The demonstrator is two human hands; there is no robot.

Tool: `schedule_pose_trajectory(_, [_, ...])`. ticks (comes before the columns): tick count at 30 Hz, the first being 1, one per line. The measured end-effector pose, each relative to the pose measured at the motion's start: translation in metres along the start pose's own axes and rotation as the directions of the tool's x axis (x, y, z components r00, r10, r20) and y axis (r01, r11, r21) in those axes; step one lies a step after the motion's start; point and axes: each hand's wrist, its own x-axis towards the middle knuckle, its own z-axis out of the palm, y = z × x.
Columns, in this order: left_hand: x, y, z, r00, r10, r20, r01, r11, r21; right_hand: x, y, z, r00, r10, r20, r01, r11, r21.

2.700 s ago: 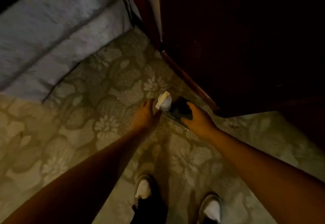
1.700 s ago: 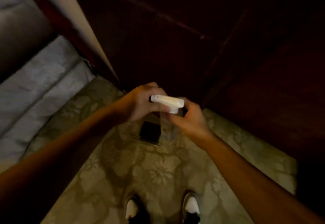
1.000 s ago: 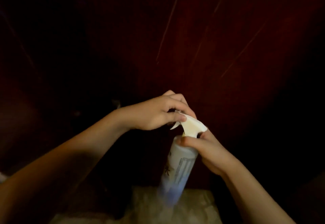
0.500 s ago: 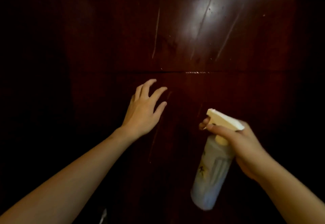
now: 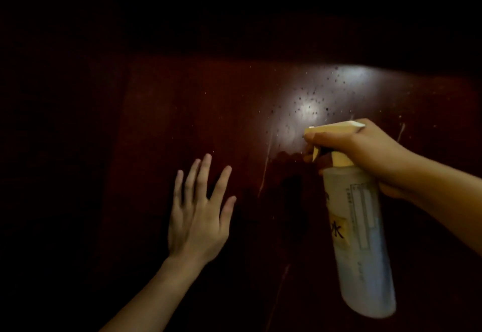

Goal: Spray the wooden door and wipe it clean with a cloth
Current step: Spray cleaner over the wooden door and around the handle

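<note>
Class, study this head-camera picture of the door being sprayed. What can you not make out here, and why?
- Cloth: none in view.
- Wooden door: its top and left side are lost in darkness.
- Spray bottle label: print too small and blurred to read.
- Trigger finger: hidden behind the right hand.
- Left hand: open; contact with the door unclear.

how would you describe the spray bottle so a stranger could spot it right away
Start at the dark reddish wooden door filling the view. On the right, the right hand grips a pale translucent spray bottle. It alone has a cream trigger head and printed label.
</note>
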Motion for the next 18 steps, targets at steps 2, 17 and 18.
schedule_pose_trajectory(2, [0.001,-0.001,0.001,1.000,0.000,-0.020,0.001,0.999,0.037,0.018,-0.009,-0.003,0.999,-0.036,0.023,0.036,0.999,-0.030])
schedule_pose_trajectory(17, [0.024,0.028,-0.002,0.999,-0.008,-0.053,0.010,0.999,0.034,0.038,-0.006,-0.063,0.996,-0.091,-0.025,0.088,0.991,-0.096])
schedule_pose_trajectory(18, [0.031,0.037,-0.003,0.998,0.006,-0.055,-0.005,1.000,0.022,0.035,-0.004,-0.075,0.996,-0.072,-0.047,0.067,0.994,-0.086])
